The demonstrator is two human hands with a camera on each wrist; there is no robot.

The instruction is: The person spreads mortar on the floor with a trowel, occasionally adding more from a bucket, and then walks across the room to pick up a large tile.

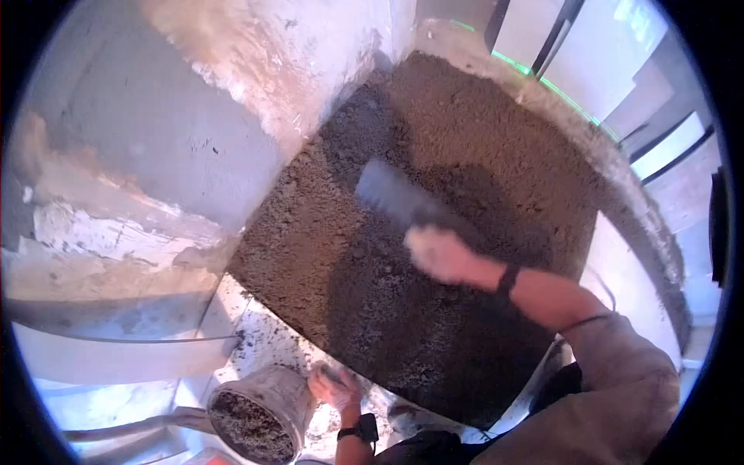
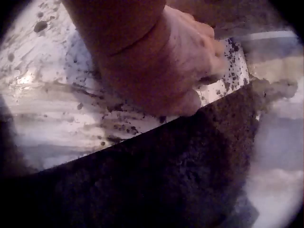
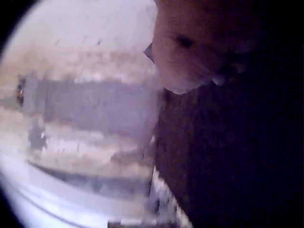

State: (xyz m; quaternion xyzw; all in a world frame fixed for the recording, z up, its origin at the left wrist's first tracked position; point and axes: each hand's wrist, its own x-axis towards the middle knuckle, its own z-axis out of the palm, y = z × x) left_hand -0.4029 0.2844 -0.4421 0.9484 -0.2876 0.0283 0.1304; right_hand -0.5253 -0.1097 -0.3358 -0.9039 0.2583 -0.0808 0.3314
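My right hand [image 1: 443, 254] grips a flat steel trowel [image 1: 395, 194], blurred, its blade lying over the dark, coarse mortar bed [image 1: 302, 256]. In the right wrist view the right hand [image 3: 204, 52] is in deep shade and hides most of the trowel. My left hand [image 1: 335, 387] is low by the bed's curved front edge, beside a bucket [image 1: 291, 391]. The left wrist view shows the left hand [image 2: 175, 71] over the mortar-spattered white strip, thumb near the bed's edge. A dark patch shows between thumb and fingers; I cannot tell whether it is something held.
The bucket holds a crumbly grey-brown mix. A patchily plastered wall [image 1: 155, 139] rises along the left of the bed. Pale boards [image 1: 542, 39] stand beyond its far right edge, with a green laser line [image 1: 570, 101] across their foot. A hose-like length [image 1: 139, 425] lies left of the bucket.
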